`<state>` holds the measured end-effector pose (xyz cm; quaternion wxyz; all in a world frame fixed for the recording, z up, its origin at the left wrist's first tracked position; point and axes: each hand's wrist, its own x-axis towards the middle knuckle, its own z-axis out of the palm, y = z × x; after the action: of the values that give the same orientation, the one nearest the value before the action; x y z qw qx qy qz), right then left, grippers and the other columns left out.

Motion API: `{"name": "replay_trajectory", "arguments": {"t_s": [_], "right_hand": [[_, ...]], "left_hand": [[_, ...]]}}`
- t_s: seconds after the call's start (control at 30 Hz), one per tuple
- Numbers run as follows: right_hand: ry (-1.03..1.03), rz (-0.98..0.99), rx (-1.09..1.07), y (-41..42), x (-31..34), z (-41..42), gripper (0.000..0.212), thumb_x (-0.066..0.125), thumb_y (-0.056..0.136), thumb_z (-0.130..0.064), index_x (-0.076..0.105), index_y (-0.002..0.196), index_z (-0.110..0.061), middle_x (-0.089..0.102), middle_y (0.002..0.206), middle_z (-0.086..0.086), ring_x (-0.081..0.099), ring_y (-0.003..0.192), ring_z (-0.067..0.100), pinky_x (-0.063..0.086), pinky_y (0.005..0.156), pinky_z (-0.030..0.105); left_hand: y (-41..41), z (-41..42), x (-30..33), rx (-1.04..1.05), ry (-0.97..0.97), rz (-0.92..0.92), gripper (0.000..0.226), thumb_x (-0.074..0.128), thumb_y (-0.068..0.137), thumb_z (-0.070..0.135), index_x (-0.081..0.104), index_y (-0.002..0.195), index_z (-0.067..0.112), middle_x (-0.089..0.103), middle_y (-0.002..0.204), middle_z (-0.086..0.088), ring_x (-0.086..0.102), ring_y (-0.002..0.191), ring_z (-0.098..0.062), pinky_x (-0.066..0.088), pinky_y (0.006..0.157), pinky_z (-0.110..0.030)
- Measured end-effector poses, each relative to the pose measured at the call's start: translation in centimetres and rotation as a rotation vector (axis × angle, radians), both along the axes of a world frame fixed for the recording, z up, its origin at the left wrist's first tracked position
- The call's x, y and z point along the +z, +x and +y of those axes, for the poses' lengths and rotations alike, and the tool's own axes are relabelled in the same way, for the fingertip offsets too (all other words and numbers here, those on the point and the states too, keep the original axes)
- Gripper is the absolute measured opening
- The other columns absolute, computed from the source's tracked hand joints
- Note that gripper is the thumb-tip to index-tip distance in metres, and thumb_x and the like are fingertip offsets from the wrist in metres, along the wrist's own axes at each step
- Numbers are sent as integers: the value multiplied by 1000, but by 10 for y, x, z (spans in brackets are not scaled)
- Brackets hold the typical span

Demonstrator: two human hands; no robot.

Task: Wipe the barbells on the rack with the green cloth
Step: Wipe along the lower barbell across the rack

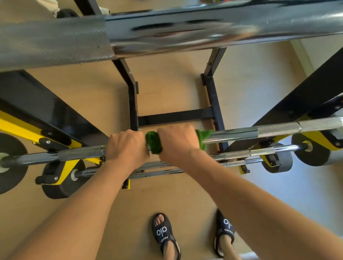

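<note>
A bright green cloth (153, 143) is wrapped around a shiny silver barbell (244, 132) with a crosshatch-textured grip. The rack (56, 141) is black with yellow panels. The weight plates (4, 163) are black with white centres. The floor (171, 87) is tan. The sandals (164, 235) are black with white lettering.
</note>
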<state>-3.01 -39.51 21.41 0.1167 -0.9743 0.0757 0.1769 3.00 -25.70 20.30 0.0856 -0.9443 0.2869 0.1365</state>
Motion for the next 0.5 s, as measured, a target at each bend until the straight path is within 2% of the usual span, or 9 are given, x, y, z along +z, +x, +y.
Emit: {"name": "replay_trajectory", "arguments": {"t_s": [0.07,0.17,0.23,0.3,0.4,0.5], "right_hand": [[6,-77,48,17,-4,31,10,62,87,-32,56,84,-25,50,69,-7,59,72,18,40,65,32],[28,-174,73,9,-10,22,21,66,85,-28,54,102,-24,59,82,-6,60,76,19,42,66,33],[30,-255,104,-7,-13,4,31,70,82,-23,53,107,-24,64,90,-6,63,82,18,42,67,33],[-40,-306,90,-24,-14,-25,36,76,77,-22,52,104,-25,63,88,-9,63,81,16,45,71,32],[-194,-295,-41,-56,-12,-86,38,80,73,-24,47,92,-28,52,75,-13,52,69,11,43,71,30],[-235,-152,-110,-60,-5,-97,32,74,80,-39,44,89,-30,48,68,-14,47,62,11,37,67,29]], "left_hand": [[0,0,1,27,-25,14,21,62,89,38,52,75,26,60,76,-2,46,69,-24,34,64,-30],[2,1,0,65,-8,16,20,62,89,39,52,78,27,49,67,4,48,68,-24,35,63,-31],[3,2,-1,55,-14,54,17,63,89,42,56,85,26,47,66,6,53,68,-22,39,63,-30],[3,4,0,6,-35,116,21,67,88,43,57,97,27,54,73,6,57,71,-20,46,64,-31],[7,20,7,-48,-75,158,40,73,86,43,38,100,29,50,87,8,52,78,-16,42,65,-30],[19,62,15,-24,15,1,45,73,84,48,35,98,28,49,90,7,45,79,-15,44,73,-33]]}}
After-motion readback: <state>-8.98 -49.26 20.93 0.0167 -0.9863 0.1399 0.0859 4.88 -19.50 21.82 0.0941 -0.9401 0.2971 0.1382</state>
